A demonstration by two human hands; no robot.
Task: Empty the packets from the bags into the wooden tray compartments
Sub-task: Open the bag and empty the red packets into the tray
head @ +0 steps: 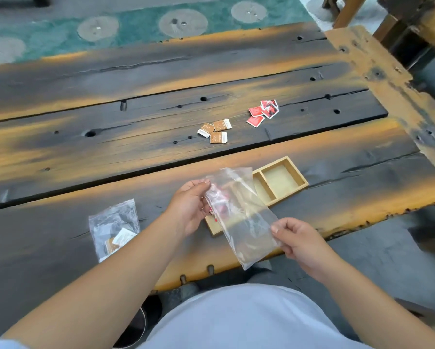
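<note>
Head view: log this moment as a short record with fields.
left hand: grips the upper end of the held bag
right hand: pinches its lower edge
held bag: clear, red packets inside, over the wooden tray
tray: far-right compartment bare
second bag: lies flat at left, holds brown packets
loose on table: brown packets, red packets
</note>
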